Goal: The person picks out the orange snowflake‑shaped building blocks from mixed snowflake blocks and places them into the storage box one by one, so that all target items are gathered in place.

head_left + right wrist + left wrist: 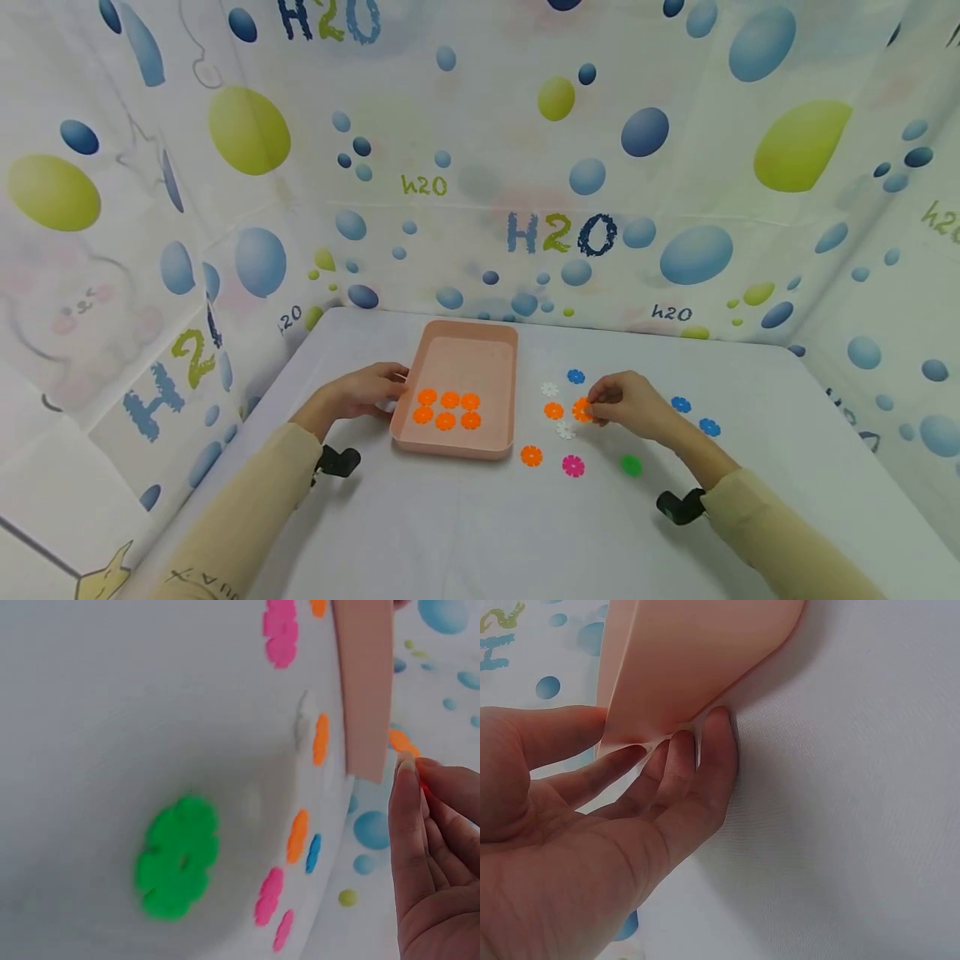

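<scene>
At the left side of a pink tray (472,358), my left hand (367,390) holds the tray's wall. In the left wrist view my thumb lies at the tray's (682,667) rim and the fingers (716,750) touch its lower edge. Several orange flower-shaped discs (447,421) lie in two rows in the tray's near half. Right of the tray, my right hand (626,406) pinches an orange flower-shaped disc (581,408) between thumb and fingers, above the table. In the right wrist view that disc (403,741) is partly covered by the fingertips.
Loose discs lie around my right hand: orange (531,456), orange (553,410), pink (573,465), green (632,465), white (550,389), white (566,430), blue (575,377) and blue (709,427). More pink discs (268,896) show in the right wrist view. A patterned curtain (480,167) hangs behind the white table (450,525).
</scene>
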Available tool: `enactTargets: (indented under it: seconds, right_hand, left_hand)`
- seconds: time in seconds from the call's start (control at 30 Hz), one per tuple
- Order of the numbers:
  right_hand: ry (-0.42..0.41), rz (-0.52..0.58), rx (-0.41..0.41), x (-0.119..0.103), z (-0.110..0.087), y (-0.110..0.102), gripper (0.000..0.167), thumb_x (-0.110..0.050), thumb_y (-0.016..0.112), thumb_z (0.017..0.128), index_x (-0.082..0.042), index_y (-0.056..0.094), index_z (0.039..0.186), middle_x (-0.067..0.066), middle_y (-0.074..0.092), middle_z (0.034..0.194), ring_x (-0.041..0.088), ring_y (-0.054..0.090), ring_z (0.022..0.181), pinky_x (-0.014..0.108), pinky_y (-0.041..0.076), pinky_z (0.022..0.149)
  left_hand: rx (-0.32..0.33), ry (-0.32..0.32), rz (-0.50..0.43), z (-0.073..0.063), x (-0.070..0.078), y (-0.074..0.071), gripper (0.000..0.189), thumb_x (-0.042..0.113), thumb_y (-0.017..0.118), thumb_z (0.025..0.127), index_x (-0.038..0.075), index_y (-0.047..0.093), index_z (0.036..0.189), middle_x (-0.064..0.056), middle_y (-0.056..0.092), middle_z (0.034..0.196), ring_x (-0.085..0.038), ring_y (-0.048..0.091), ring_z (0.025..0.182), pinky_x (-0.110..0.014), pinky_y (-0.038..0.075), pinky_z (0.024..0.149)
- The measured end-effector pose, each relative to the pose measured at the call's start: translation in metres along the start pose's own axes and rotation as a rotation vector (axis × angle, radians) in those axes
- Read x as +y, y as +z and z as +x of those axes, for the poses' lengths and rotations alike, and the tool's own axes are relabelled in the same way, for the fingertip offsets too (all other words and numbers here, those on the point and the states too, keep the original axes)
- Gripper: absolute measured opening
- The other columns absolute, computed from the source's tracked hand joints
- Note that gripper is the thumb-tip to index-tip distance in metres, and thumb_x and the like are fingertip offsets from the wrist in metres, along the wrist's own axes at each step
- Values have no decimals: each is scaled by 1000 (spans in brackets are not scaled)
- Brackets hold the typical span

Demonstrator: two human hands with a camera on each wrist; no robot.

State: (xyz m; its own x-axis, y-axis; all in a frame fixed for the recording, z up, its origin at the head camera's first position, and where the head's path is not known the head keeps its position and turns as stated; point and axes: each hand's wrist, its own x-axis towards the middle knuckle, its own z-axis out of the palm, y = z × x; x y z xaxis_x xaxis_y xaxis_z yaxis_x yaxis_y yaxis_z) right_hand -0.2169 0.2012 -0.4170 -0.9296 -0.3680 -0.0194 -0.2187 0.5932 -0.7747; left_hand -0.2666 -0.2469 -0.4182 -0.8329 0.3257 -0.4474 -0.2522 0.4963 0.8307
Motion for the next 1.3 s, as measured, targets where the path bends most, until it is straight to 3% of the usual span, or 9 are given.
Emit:
enactTargets:
  seconds: [0.3,0.67,0.83,1.3]
  right_hand:
    - [-77,10,3,-28,25,24,9,-8,71,94,-3,71,101,10,73,91,24,72,79,30,62,76]
    - [-144,81,-14,-57,64,64,6,-5,71,94,-2,71,99,8,73,88,25,72,77,38,63,77]
    - [-142,97,-11,-63,81,79,5,-2,72,93,-1,71,97,8,72,87,23,72,76,30,63,73]
    - [-122,68,7,-62,121,103,5,-1,74,90,0,71,94,7,71,84,16,68,69,27,62,69]
  left_hand:
    - [10,1,7,-1,-2,2,55,10,55,103,-1,35,153,-27,33,156,-40,47,130,-58,48,105]
    - [22,-8,3,0,-4,1,56,11,57,102,-1,35,153,-27,33,156,-41,47,130,-58,49,104]
    - [18,-6,1,1,-3,1,55,12,56,103,0,36,153,-27,32,157,-41,47,131,-58,49,104]
    - [33,-19,-11,6,-1,5,54,11,55,103,0,37,152,-26,32,156,-40,47,130,-58,50,103]
